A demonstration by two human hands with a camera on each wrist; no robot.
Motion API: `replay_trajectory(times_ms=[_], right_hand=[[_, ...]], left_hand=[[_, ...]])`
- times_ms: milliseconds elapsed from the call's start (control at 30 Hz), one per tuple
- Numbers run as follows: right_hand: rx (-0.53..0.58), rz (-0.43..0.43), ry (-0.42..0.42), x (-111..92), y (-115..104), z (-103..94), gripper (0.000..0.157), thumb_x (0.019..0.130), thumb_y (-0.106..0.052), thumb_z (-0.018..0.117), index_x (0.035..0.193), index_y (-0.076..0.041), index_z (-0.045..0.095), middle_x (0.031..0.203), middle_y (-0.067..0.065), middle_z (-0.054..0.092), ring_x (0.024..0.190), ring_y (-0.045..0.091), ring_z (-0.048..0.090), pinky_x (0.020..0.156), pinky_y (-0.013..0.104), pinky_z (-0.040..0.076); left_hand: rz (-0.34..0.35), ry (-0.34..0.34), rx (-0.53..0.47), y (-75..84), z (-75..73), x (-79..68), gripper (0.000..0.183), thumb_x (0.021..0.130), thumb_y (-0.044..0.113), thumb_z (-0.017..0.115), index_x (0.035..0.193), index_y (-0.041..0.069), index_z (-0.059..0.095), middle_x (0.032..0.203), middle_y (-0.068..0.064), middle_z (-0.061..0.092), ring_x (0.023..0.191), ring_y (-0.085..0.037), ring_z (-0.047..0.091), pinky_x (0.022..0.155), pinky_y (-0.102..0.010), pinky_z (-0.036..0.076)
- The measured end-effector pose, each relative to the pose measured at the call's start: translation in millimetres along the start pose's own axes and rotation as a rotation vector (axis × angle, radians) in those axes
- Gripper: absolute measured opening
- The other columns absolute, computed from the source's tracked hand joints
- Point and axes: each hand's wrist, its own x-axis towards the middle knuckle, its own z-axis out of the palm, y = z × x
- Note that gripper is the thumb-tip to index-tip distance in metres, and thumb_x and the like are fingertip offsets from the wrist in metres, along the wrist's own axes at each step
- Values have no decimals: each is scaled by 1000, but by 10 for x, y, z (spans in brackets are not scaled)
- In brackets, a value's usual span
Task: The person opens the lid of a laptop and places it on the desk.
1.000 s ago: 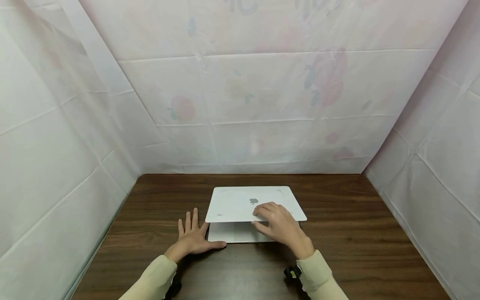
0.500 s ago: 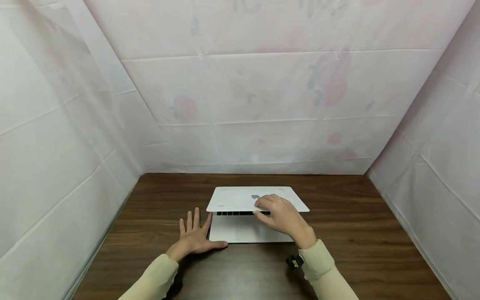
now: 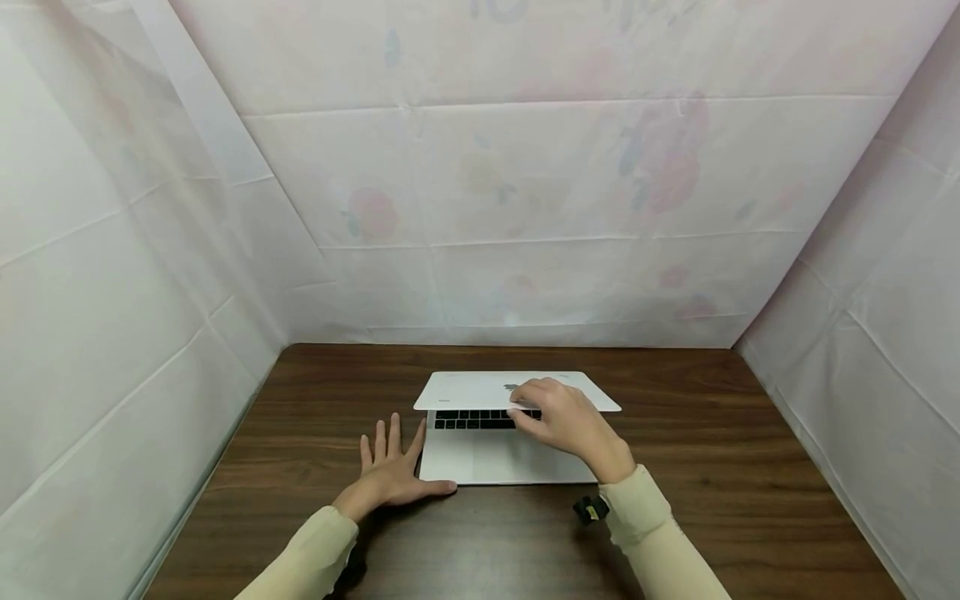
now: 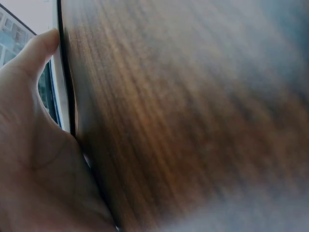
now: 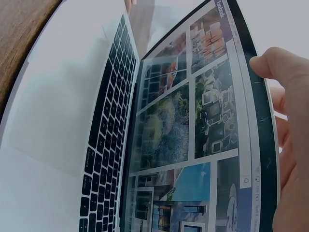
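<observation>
A silver laptop lies on the brown wooden table, its lid tilted partway up over the black keyboard. With the thumb on the screen's dark border and the fingers behind the lid, my right hand pinches the lid's edge. The lit screen with several pictures shows in the right wrist view. My left hand has its fingers spread at the laptop's front left corner, the thumb along the front edge. In the left wrist view the left thumb lies at the laptop's edge.
The wooden table extends around the laptop on all sides. Pale printed sheeting hangs behind the table and along both sides. A small black device sits at the right wrist, by the sleeve.
The laptop's lid has swung further up and back under my right hand, uncovering the keyboard rows. My right hand has risen with it. The left hand has stayed at the corner.
</observation>
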Motion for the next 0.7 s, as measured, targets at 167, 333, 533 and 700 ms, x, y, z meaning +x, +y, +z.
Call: replay_trajectory(times_ms=[167, 333, 533, 700], right_hand=[[11, 14, -19, 15, 6, -12, 16, 93, -32, 61, 101, -22, 71, 98, -7, 71, 84, 7, 65, 67, 26, 53], [28, 24, -32, 40, 15, -35, 15, 93, -31, 62, 102, -21, 70, 99, -6, 71, 81, 7, 65, 66, 26, 53], [53, 10, -39, 107, 40, -58, 14, 93, -31, 62, 98, -21, 69, 97, -6, 71, 77, 6, 64, 64, 25, 52], [78, -19, -31, 160, 73, -70, 14, 93, -31, 62, 97, -20, 69, 96, -6, 72, 79, 6, 66, 64, 24, 53]], left_hand=[[-4, 2, 6, 2, 6, -3, 124, 60, 94, 50, 157, 28, 10, 160, -22, -14, 146, -45, -14, 109, -68, -11], [-6, 0, 6, -9, 27, 5, 124, 59, 95, 50, 156, 28, 11, 159, -22, -15, 146, -45, -15, 109, -68, -11], [-9, -7, 3, -25, 27, 15, 125, 58, 94, 51, 156, 28, 12, 160, -22, -14, 146, -45, -15, 109, -68, -13], [-15, -8, 2, -44, 27, 22, 125, 59, 94, 52, 156, 28, 11, 160, -21, -13, 146, -44, -13, 109, -66, -15]])
